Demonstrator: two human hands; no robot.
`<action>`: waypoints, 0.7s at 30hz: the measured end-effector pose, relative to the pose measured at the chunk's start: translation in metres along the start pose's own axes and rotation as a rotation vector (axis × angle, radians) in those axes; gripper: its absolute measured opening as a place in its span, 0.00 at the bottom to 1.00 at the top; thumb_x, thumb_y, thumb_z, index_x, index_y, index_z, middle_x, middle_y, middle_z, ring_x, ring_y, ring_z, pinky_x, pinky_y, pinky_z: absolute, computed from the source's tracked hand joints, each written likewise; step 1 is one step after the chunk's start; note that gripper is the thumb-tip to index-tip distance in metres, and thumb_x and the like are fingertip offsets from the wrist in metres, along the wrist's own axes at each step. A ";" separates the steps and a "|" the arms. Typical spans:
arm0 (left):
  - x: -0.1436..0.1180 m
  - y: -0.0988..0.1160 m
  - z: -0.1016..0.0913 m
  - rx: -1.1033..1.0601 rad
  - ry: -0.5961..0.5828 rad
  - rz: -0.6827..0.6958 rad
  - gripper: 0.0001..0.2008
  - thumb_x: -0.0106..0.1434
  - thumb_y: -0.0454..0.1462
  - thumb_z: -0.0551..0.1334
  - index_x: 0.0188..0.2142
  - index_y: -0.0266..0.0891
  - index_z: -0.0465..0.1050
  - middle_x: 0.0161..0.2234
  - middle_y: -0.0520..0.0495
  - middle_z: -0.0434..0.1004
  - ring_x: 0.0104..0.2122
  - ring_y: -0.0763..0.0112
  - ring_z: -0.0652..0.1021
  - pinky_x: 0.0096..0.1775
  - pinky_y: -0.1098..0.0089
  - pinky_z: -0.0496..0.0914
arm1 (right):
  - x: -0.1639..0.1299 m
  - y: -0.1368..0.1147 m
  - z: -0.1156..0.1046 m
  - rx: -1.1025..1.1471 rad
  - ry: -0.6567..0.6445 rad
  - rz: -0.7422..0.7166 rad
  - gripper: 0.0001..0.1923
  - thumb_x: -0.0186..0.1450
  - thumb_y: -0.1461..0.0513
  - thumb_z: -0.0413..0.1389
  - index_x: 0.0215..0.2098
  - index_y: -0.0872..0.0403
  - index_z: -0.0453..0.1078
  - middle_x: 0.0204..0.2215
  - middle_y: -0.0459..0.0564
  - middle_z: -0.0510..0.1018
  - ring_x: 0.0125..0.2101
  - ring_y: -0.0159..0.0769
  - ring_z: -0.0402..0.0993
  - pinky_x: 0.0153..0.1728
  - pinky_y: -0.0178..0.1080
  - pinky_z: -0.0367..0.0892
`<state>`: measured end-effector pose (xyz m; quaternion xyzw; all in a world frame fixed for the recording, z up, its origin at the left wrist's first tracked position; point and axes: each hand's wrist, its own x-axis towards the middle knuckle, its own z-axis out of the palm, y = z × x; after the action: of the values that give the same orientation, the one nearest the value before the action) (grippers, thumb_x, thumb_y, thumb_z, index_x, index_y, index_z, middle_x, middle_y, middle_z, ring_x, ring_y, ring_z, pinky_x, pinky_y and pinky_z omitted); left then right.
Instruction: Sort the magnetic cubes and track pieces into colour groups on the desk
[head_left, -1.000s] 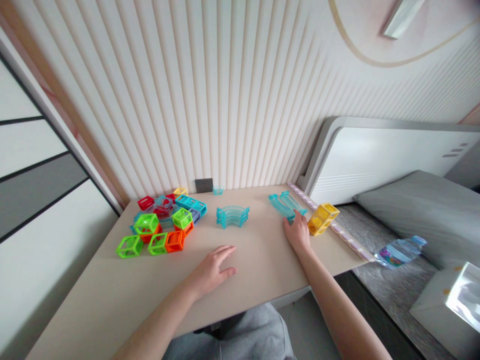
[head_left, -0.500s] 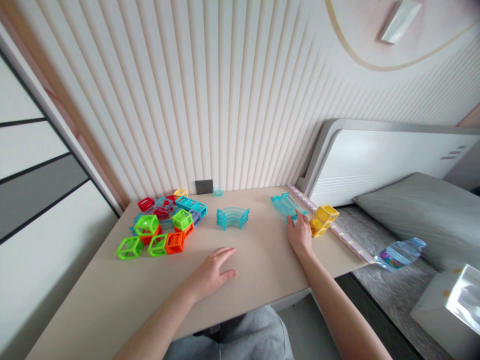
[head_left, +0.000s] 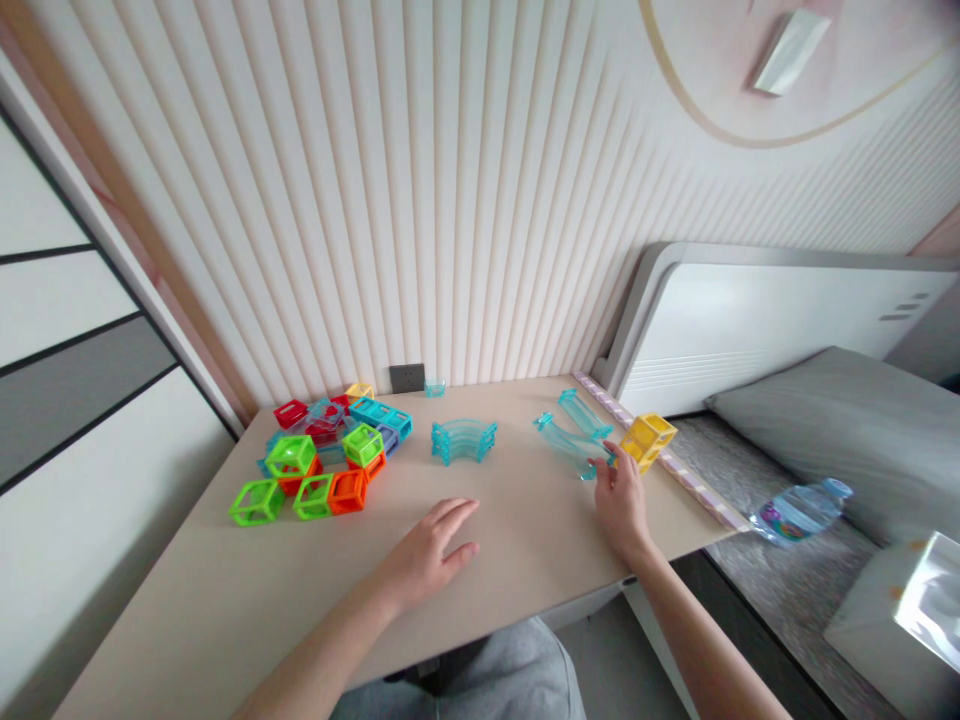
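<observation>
My right hand (head_left: 621, 500) pinches the near end of a clear blue curved track piece (head_left: 566, 441), which slants across the right side of the table. Just behind it lies a straight clear blue track piece (head_left: 581, 412). Two joined yellow cube frames (head_left: 647, 440) stand close to the right of my fingers. My left hand (head_left: 431, 550) hovers over or rests on the front of the table, fingers extended and holding nothing. Beyond it, a stack of curved clear blue track pieces (head_left: 463, 440) sits in the middle.
Green, orange, red and blue cube frames (head_left: 291, 456) are heaped at the table's left. A small clear blue piece (head_left: 435, 388) stands by the wall near a black socket (head_left: 407, 378). Beyond the table's right edge, a plastic bottle (head_left: 802, 510) lies on the bed.
My right hand has drawn the curved track piece toward me, away from the straight one it lay against. My left hand has barely moved.
</observation>
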<state>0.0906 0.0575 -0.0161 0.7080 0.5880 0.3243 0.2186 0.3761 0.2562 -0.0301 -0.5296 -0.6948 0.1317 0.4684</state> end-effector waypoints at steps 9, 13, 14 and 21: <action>0.059 0.025 0.037 0.083 0.063 0.074 0.37 0.65 0.35 0.62 0.69 0.39 0.45 0.68 0.34 0.54 0.68 0.53 0.58 0.65 0.48 0.59 | -0.046 -0.005 -0.045 0.248 -0.367 -0.073 0.20 0.72 0.52 0.47 0.57 0.52 0.62 0.52 0.60 0.77 0.42 0.41 0.80 0.45 0.43 0.73; 0.066 0.018 0.044 0.025 -0.004 0.024 0.32 0.65 0.32 0.62 0.66 0.41 0.53 0.64 0.35 0.63 0.64 0.55 0.65 0.63 0.50 0.63 | -0.049 -0.012 -0.041 0.279 -0.433 -0.134 0.19 0.72 0.53 0.47 0.57 0.51 0.64 0.54 0.59 0.75 0.52 0.43 0.76 0.49 0.45 0.72; 0.064 0.017 0.043 0.023 -0.013 0.010 0.29 0.65 0.32 0.62 0.64 0.41 0.58 0.62 0.37 0.67 0.62 0.56 0.68 0.62 0.52 0.64 | -0.048 -0.014 -0.040 0.279 -0.432 -0.144 0.19 0.72 0.52 0.47 0.56 0.51 0.65 0.54 0.59 0.74 0.54 0.44 0.74 0.50 0.46 0.71; 0.028 0.016 0.012 0.080 0.017 -0.088 0.20 0.67 0.35 0.59 0.58 0.43 0.68 0.54 0.42 0.73 0.55 0.59 0.75 0.58 0.59 0.69 | -0.035 -0.022 -0.042 0.357 -0.267 0.012 0.22 0.70 0.48 0.49 0.57 0.50 0.66 0.46 0.56 0.80 0.48 0.48 0.78 0.49 0.50 0.71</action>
<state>0.1136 0.0820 -0.0078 0.6869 0.6330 0.2967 0.1989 0.3959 0.2042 -0.0107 -0.4203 -0.7131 0.3242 0.4579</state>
